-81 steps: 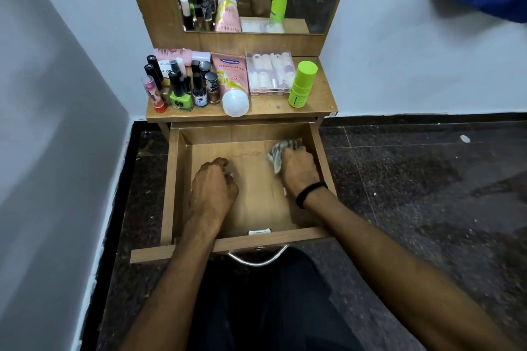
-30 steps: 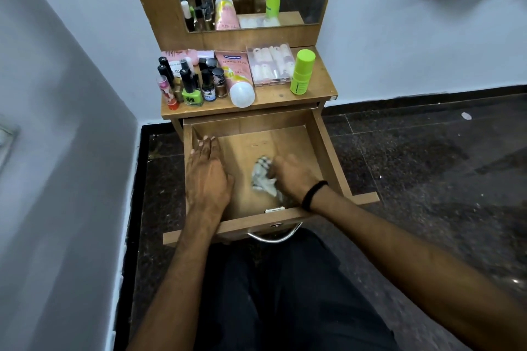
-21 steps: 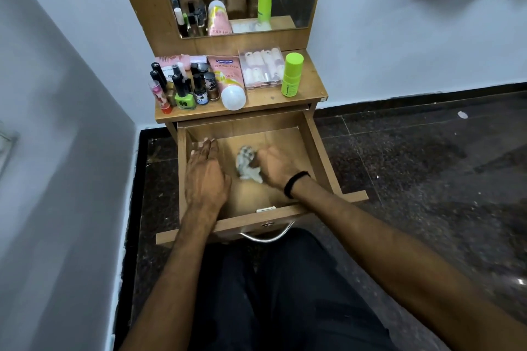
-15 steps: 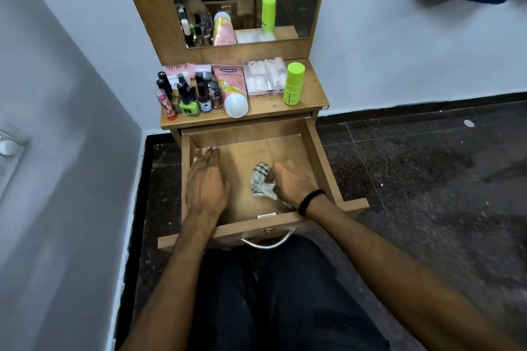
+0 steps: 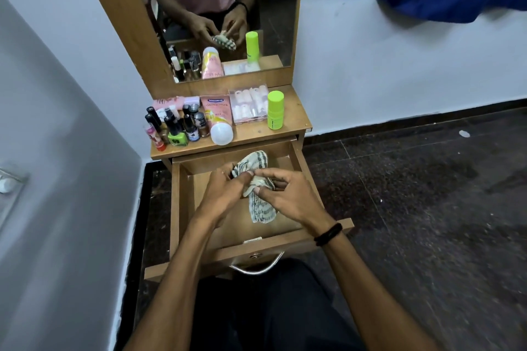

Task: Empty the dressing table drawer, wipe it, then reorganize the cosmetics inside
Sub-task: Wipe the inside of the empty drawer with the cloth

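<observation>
1. Through the head camera I see both hands close together over the open drawer (image 5: 175, 208), each gripping the same striped cloth (image 5: 261, 209).
2. The left hand (image 5: 225, 194) has its fingers curled round the cloth's upper bunch, with the thumb pressed on top.
3. The right hand (image 5: 288, 196) pinches the cloth's middle between thumb and forefinger, and a black wristband (image 5: 328, 234) sits on that wrist.
4. The cloth's lower end hangs down toward the drawer floor; I cannot tell whether it touches the wood.
5. The drawer is pulled well out, its metal handle (image 5: 256, 266) just above my lap.
6. The cosmetics stand on the dressing table top (image 5: 288, 125):
   - a cluster of nail polish bottles (image 5: 176, 128) at the left
   - a pink tube (image 5: 218, 117) lying beside them
   - a clear box of false nails (image 5: 249, 105)
   - an upright green stick (image 5: 275, 110) at the right
7. The mirror (image 5: 228, 8) reflects the hands and cloth.
</observation>
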